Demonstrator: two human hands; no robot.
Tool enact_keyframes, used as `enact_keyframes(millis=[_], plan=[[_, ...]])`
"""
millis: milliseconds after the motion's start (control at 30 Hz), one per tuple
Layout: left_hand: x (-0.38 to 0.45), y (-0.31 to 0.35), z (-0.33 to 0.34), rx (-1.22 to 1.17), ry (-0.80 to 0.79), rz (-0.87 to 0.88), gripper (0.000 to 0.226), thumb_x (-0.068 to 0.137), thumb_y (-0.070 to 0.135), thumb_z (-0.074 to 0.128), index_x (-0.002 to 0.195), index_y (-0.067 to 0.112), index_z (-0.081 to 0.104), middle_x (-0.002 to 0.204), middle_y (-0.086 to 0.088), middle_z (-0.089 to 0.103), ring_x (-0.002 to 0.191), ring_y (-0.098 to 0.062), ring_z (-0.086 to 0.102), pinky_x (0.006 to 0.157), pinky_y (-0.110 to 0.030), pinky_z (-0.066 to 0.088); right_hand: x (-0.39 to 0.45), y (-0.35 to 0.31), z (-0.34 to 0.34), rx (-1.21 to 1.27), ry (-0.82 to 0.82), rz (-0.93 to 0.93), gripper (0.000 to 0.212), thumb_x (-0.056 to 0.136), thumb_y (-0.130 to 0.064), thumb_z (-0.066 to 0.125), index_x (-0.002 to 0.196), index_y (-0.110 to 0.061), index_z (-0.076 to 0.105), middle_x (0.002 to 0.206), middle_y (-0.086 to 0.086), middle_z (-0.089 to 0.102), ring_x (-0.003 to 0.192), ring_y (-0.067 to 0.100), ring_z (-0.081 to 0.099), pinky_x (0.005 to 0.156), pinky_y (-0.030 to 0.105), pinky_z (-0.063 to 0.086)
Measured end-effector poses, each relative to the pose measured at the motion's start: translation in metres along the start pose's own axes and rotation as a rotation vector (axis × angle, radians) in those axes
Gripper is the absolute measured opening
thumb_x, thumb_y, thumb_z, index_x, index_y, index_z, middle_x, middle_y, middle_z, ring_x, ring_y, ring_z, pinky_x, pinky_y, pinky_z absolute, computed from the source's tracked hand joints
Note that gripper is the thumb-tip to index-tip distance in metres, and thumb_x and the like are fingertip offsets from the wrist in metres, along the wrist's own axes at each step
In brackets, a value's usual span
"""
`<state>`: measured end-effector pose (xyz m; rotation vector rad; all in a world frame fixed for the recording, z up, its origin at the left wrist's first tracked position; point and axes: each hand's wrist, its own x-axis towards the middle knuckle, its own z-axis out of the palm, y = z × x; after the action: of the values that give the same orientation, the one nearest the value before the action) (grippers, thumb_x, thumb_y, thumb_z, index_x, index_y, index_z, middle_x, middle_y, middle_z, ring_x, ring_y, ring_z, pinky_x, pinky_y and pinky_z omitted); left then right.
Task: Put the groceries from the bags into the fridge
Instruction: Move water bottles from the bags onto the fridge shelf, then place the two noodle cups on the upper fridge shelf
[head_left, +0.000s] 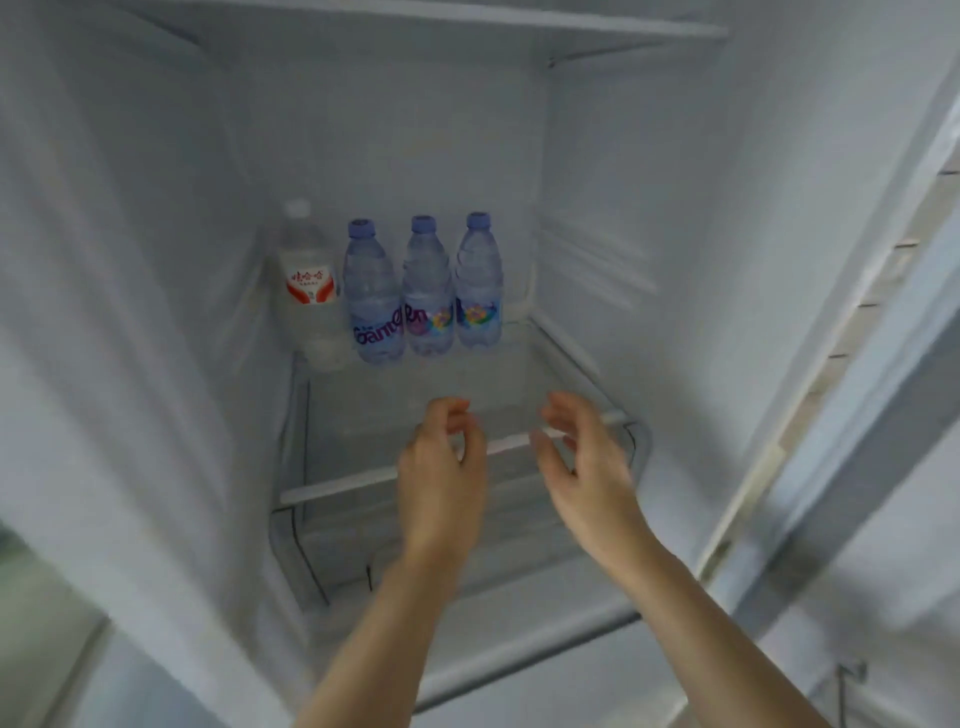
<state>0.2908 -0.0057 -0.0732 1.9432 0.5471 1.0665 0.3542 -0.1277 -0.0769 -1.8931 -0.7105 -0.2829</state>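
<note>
A: Fridge (597, 171) open; four bottles upright in a row at the back of the glass shelf (582, 364), leaving front space free.

B: Hands?

A: Left hand (441, 467), right hand (587, 462) loosely curled, holding nothing, above shelf front.

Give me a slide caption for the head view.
Empty hands before four water bottles on a fridge shelf.

**Four bottles and two hands**

There are four water bottles at the back of the fridge shelf (519, 374). Three have blue caps (373, 291) (427, 286) (479, 280). One has a white cap and a red label (310, 286). Two hands reach in, a left hand (441, 467) and a right hand (587, 462).
</note>
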Motion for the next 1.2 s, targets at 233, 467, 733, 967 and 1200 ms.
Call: enact_keyframes(millis=[233,467,733,967,1200], plan=[[-0.135,0.009,-0.053,-0.042,-0.339,0.002,0.013,0.094,0.02,0.057,0.104,0.029,0.059,0.092,0.009,0.07,0.089,-0.007,0.066,0.082,-0.03,0.055,-0.157,-0.02,-0.049,-0.047,-0.013,0.119,0.034,0.095,-0.025,0.056,0.128,-0.017,0.052,0.119,-0.007,0.062,0.114,0.001,0.056,0.099,0.021,0.043],[-0.257,0.022,-0.073,-0.061,-0.638,-0.008,0.016,0.095,0.016,0.056,0.105,0.026,0.061,0.089,0.013,0.07,0.09,-0.004,0.064,0.083,-0.026,0.052,-0.295,-0.03,-0.102,-0.093,0.061,0.288,0.034,0.094,-0.027,0.053,0.126,-0.013,0.053,0.115,-0.005,0.063,0.112,0.004,0.058,0.1,0.028,0.046],[-0.393,0.06,-0.041,-0.013,-0.955,0.103,0.013,0.095,0.022,0.056,0.105,0.022,0.064,0.092,0.005,0.07,0.084,-0.007,0.066,0.076,-0.027,0.056,-0.437,-0.022,-0.171,-0.179,0.125,0.606,0.033,0.096,-0.024,0.053,0.128,-0.026,0.049,0.118,-0.016,0.061,0.113,-0.004,0.055,0.101,0.023,0.045],[-0.529,0.109,0.0,0.024,-1.185,0.201,0.009,0.096,0.026,0.056,0.102,0.029,0.062,0.088,0.017,0.064,0.083,0.004,0.059,0.075,-0.018,0.052,-0.556,-0.011,-0.288,-0.28,0.267,0.787,0.029,0.096,-0.025,0.05,0.125,-0.021,0.052,0.112,-0.011,0.064,0.107,0.003,0.06,0.097,0.031,0.05],[-0.668,0.18,0.036,-0.021,-1.395,0.238,0.011,0.095,0.026,0.055,0.1,0.024,0.064,0.085,0.011,0.067,0.078,0.0,0.061,0.07,-0.023,0.054,-0.652,0.01,-0.408,-0.37,0.306,0.9,0.03,0.096,-0.026,0.052,0.126,-0.021,0.053,0.108,-0.013,0.063,0.099,-0.001,0.061,0.09,0.021,0.05]])
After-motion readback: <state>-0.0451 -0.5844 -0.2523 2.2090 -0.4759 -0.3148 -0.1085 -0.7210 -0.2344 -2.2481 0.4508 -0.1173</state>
